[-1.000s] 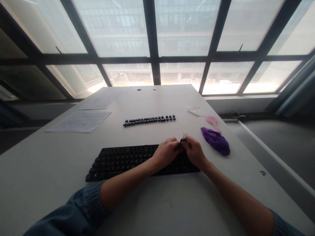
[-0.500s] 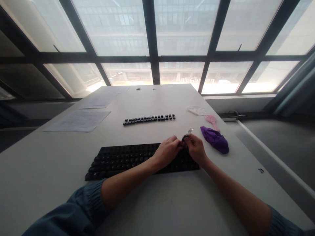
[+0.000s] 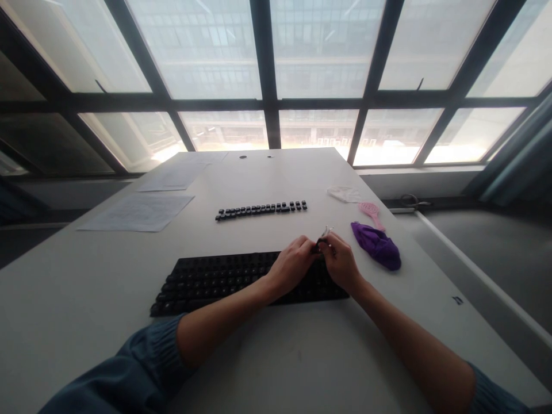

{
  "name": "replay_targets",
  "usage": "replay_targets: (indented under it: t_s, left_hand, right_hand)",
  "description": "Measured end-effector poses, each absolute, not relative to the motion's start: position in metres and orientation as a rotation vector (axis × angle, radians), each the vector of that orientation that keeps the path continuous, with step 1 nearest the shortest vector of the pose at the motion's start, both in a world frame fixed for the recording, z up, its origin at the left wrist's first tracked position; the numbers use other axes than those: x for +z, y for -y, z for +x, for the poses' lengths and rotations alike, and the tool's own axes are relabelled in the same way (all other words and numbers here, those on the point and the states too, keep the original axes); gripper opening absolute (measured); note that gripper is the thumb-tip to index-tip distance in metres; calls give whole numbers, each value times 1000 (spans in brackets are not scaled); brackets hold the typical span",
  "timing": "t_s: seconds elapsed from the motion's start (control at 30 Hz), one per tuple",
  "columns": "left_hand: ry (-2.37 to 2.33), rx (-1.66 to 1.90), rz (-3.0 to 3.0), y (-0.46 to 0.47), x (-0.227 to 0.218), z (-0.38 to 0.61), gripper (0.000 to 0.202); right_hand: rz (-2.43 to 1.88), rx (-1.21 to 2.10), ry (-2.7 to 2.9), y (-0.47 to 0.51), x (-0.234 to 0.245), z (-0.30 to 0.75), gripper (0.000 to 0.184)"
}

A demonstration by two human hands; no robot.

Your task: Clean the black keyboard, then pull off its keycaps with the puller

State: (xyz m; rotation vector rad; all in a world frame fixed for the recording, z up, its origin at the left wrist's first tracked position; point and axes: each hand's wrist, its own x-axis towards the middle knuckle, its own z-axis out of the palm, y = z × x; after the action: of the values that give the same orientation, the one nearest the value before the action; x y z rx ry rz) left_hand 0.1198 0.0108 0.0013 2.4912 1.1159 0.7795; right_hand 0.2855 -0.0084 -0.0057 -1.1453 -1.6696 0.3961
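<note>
A black keyboard [image 3: 215,279] lies across the white table in front of me, partly hidden under my forearms and hands. Over its right part, my right hand [image 3: 340,261] is closed around a small dark tool with thin shiny wires [image 3: 326,231], which looks like a keycap puller; the wires point up and away from me. My left hand [image 3: 293,261] meets it from the left, fingers pinched together at the tool's dark part. Whatever sits between the left fingertips is too small and hidden to name. Beyond the keyboard, loose black keycaps [image 3: 261,210] stand in two rows.
To the right lie a purple cloth pouch [image 3: 377,246], a pink hairbrush [image 3: 369,209] and a crumpled clear plastic bag [image 3: 344,194]. Paper sheets [image 3: 135,213] rest at the left. A small dark mark [image 3: 457,300] shows near the table's right edge. Windows stand behind.
Both hands stay together over the keyboard's right part. My right hand and the wired tool have shifted slightly left, and the wires tilt a little more to the left.
</note>
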Motion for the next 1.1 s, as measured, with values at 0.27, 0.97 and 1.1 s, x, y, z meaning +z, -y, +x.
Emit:
replay_targets:
  t_s: [0.27,0.97,1.1]
  left_hand:
    - [-1002,770,2580,-8,8,116,18]
    - [-1154,1050,1905,-104,69,110,32]
    - [-1269,974,2246,-154,64,136,25]
  right_hand:
    - [-1278,516,1454,7,-5,286,28]
    - [-1139,717,1336,1,-9,286,27]
    - [-1131,710,1346,-1,-11,286,25]
